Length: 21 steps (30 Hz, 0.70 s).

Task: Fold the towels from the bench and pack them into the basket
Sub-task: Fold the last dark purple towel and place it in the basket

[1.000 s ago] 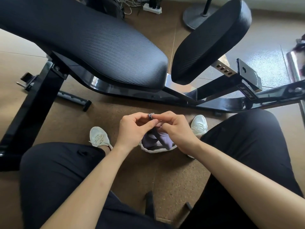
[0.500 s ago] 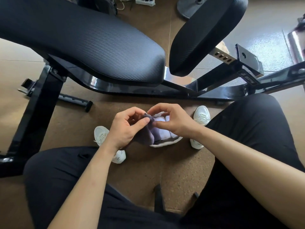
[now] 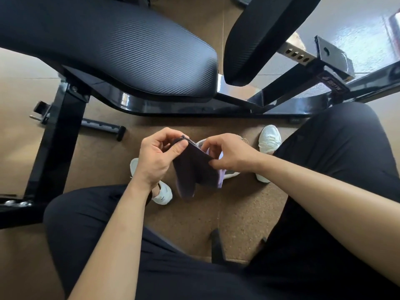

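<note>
Both hands are closed on one small dark purple cloth towel [image 3: 195,169]: the left hand [image 3: 158,158] pinches its upper left corner between thumb and forefinger, and the right hand [image 3: 229,151] pinches the upper right edge, so the towel hangs slack between them above the floor, its lower end drooping toward the near side in two soft lobes. Behind all this, filling the far half of the scene, stands the black padded weight bench [image 3: 121,46] with its ribbed vinyl seat, and to the right of that its separate tilted black back pad [image 3: 264,33], both carried on a glossy black steel frame [image 3: 58,146] whose thick leg slants down at the left. The brown cork-textured floor [image 3: 233,215] spreads beneath. The person sits low, with knees in black trousers [image 3: 337,152] spread wide to the left and right, and bare forearms reaching in from the near edge. Just beyond the hanging towel, partly hidden by it and by the right hand, sits a pale, white-rimmed basket [image 3: 230,174] on the floor with something lilac showing inside it. A white sneaker [image 3: 269,138] rests to the right of the hands, and another white sneaker [image 3: 162,195] shows under the left wrist.
</note>
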Tool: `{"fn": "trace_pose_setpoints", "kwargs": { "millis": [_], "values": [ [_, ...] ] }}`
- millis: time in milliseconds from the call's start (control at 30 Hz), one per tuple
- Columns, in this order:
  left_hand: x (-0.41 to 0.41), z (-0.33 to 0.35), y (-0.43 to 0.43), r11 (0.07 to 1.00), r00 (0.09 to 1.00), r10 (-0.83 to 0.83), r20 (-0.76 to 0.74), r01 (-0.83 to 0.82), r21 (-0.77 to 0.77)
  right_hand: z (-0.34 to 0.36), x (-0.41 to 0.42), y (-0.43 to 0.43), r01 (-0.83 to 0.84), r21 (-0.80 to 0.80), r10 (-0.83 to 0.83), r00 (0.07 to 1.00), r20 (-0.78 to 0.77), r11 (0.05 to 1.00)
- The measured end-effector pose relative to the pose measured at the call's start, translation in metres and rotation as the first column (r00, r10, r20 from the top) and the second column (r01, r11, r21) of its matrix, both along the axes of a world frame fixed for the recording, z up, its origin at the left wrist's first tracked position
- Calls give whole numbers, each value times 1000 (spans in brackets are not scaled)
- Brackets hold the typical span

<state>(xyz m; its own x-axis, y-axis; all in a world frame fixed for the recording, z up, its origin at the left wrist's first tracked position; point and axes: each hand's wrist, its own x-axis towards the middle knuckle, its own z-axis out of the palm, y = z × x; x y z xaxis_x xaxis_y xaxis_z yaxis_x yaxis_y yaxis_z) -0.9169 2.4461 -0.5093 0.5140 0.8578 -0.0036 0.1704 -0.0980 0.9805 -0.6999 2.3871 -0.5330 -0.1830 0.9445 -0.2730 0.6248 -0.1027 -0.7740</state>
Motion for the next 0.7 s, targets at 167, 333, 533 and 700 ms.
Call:
{"fn": "trace_pose_setpoints", "kwargs": {
  "millis": [167,333,533,700],
  "values": [
    [-9,7,6,992,989,124,85,-124,-2,-7,3,0,36,-20,-36,999,23,999],
    [-24,5,16,936,923,352,154,-345,-72,-8,15,1,56,39,-62,986,156,998],
    [-41,-5,27,825,809,566,159,-553,-122,-12,31,-2,52,7,-50,917,395,999],
    [-41,-18,30,709,709,704,41,-696,-114,-10,38,-3,250,92,-266,883,387,964]
  ]
}}
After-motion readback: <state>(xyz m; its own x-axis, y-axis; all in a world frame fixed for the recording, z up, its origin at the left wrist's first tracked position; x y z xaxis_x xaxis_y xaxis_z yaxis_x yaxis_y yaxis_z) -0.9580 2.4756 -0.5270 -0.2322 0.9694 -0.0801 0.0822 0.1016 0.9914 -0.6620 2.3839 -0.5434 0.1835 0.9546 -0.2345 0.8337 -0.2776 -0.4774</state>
